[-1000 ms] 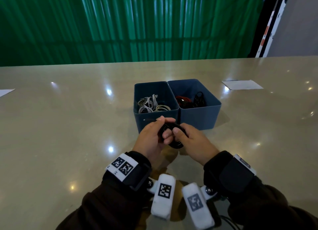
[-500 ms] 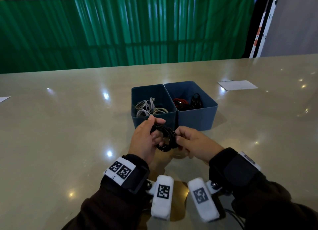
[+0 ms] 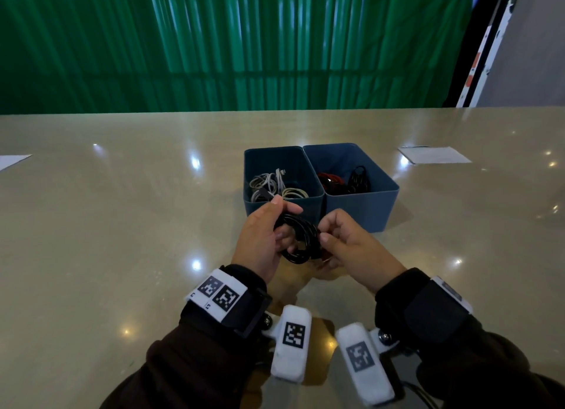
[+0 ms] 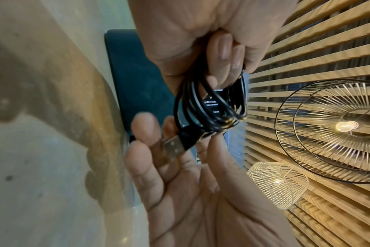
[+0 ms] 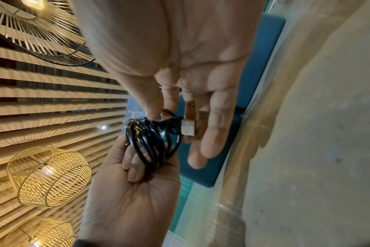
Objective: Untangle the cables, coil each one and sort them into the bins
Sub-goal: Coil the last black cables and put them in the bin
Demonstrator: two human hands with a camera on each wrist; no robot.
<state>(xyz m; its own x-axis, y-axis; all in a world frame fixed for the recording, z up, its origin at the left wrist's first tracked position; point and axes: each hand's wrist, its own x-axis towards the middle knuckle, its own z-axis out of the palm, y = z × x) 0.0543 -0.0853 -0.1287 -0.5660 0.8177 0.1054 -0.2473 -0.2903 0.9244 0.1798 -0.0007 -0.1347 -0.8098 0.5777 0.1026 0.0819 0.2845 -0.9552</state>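
A person's left hand [image 3: 260, 240] and right hand [image 3: 351, 246] held a coiled black cable [image 3: 301, 240] between them, raised above the pale bench [image 3: 122, 225]. The left hand's fingers [image 5: 133, 160] were curled through the loops, gripping the coil, with the thumb on its upper side. The right hand, touching the coil's other side, pinched the cable's end between thumb and forefinger. Its other fingers were loosely extended, and the silver USB plug [image 4: 174, 147] lay against them.

Just beyond the hands, two blue bins stood on the bench, touching side by side. The left bin [image 3: 275, 161], directly past the left hand, held coils of white and grey cables [image 3: 269, 185]. The right bin [image 3: 360, 210], beyond the right hand, held a red cable [image 3: 330, 179] and a bundled black cable [image 3: 359, 179].

Both wrists wore dark straps and white camera units printed with square black-and-white markers, over dark sleeves. A sheet of paper [image 3: 434, 155] lay on the bench well off to the right hand's side, beyond the bins. Another sheet's corner [image 3: 12, 161] showed far out on the left hand's side. A green curtain [image 3: 214, 41] hung behind the bench's far edge.
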